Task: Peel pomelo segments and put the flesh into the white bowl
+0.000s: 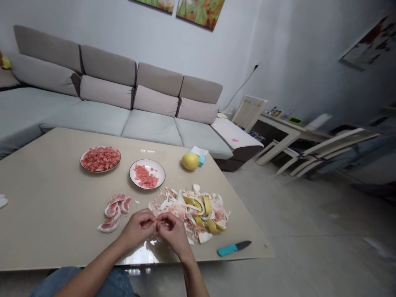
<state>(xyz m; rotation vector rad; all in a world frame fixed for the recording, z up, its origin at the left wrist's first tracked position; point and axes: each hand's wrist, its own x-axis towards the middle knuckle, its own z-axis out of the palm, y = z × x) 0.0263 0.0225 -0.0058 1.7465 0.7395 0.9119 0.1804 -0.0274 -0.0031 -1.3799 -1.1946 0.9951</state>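
Observation:
My left hand and my right hand meet fingertip to fingertip above the front of the table. Both are closed in a pinch; whatever small piece sits between them is mostly hidden by the fingers. Left of them lie several pomelo segments with pink flesh and white skin. Just beyond my right hand spreads a heap of yellow peel and white pith. Behind the hands, a white plate with a dark rim bears some pink pulp pieces. Farther left stands another plate piled with pink pulp.
A knife with a turquoise handle lies near the table's front right edge. One whole yellow pomelo rests beside a tissue pack at the back right. The grey sofa stands behind the table.

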